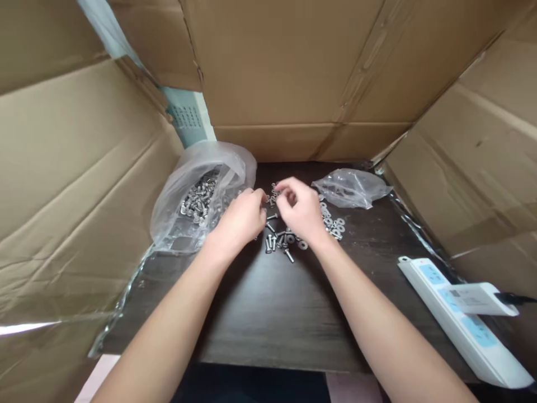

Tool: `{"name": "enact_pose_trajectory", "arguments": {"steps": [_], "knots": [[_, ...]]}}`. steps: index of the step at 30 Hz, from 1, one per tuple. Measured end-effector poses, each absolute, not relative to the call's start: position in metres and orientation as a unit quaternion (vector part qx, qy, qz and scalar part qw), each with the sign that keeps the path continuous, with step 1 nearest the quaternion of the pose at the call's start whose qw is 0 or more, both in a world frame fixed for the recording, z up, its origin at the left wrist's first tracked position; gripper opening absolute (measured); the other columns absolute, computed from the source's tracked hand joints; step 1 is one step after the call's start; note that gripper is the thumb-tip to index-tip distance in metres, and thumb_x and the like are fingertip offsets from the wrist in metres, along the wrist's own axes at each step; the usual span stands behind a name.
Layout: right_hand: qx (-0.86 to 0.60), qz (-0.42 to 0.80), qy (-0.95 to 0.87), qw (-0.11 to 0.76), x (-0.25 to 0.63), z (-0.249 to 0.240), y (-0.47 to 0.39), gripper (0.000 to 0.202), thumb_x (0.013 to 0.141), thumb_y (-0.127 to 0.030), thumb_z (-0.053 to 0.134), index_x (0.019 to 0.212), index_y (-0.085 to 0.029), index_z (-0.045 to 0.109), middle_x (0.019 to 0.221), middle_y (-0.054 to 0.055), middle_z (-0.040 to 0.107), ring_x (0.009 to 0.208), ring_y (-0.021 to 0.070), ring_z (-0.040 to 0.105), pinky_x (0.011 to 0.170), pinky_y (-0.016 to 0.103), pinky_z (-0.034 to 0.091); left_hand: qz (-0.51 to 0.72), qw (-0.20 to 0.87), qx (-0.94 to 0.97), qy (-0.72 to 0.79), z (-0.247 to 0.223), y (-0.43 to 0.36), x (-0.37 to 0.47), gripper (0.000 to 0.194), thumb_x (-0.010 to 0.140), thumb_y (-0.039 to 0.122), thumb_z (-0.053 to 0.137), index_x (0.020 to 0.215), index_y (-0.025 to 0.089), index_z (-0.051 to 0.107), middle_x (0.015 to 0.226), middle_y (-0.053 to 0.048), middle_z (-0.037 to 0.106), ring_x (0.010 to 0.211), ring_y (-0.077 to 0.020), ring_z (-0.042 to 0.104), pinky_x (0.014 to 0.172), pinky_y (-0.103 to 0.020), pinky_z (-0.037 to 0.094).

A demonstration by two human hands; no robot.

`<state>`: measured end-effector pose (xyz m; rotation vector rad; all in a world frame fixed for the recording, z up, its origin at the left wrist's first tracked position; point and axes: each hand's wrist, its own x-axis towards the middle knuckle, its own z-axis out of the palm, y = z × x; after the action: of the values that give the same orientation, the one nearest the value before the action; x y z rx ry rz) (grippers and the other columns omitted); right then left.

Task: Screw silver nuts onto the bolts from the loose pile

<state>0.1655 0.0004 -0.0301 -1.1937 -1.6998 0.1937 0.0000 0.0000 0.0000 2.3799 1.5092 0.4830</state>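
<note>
In the head view my left hand (246,214) is curled with its fingertips together, beside the open plastic bag (176,193) of bolts. Whatever those fingers may hold is hidden. My right hand (300,208) hovers over the small parts, thumb and fingers bent into a pinch; I cannot make out anything in it. Between and below the hands lie several loose bolts (274,242). Flat washers (302,245) are scattered among them, and a heap of more washers (338,228) lies right of my right wrist. Small ring-like parts (273,191) sit just past my right fingertips.
Bolts (200,198) fill part of the bag at left. A second clear bag (352,187) lies at the back right. A white power strip (465,324) with a plugged-in adapter (478,298) is at the right edge. Cardboard walls (293,73) enclose the dark table (268,313).
</note>
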Motion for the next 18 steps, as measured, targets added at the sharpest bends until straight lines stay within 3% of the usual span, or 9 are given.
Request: {"name": "enact_pose_trajectory", "arguments": {"steps": [3,7,13,18], "knots": [[-0.486,0.014,-0.747,0.453,0.167,-0.051,-0.011,0.017,0.082,-0.008,0.053,0.088,-0.020,0.064,0.079,0.002,0.063,0.077,0.0199,0.060,0.074,0.035,0.049,0.107,0.093,0.822,0.551,-0.008,0.011,0.011,0.039,0.090,0.009,0.053,0.128,0.013,0.062,0.124,-0.018,0.063,0.105,-0.0343,0.071,0.089,-0.045,0.058],[-0.490,-0.013,-0.743,0.456,0.175,-0.059,-0.016,0.016,0.086,-0.011,0.051,0.093,-0.020,0.063,0.081,0.004,0.066,0.080,0.0225,0.062,0.076,0.037,0.049,0.058,0.074,0.832,0.546,-0.021,0.004,0.006,0.037,0.096,0.026,0.058,0.130,0.013,0.061,0.125,-0.018,0.059,0.101,-0.0366,0.072,0.083,-0.046,0.060],[-0.479,-0.004,-0.748,0.460,0.173,-0.068,-0.014,0.017,0.088,-0.013,0.051,0.098,-0.020,0.063,0.082,0.004,0.068,0.079,0.0217,0.064,0.075,0.035,0.050,0.124,0.109,0.852,0.496,-0.047,0.004,-0.010,0.026,0.100,0.026,0.054,0.115,0.014,0.071,0.115,-0.014,0.065,0.090,-0.0262,0.072,0.086,-0.041,0.058],[-0.475,0.014,-0.762,0.440,0.172,-0.070,-0.015,0.014,0.090,-0.014,0.051,0.086,-0.020,0.061,0.081,0.005,0.066,0.078,0.0216,0.061,0.075,0.036,0.049,0.226,0.172,0.849,0.445,-0.060,0.016,-0.025,0.018,0.095,0.023,0.062,0.105,0.015,0.074,0.099,-0.008,0.069,0.080,-0.0190,0.068,0.085,-0.036,0.058]]}}
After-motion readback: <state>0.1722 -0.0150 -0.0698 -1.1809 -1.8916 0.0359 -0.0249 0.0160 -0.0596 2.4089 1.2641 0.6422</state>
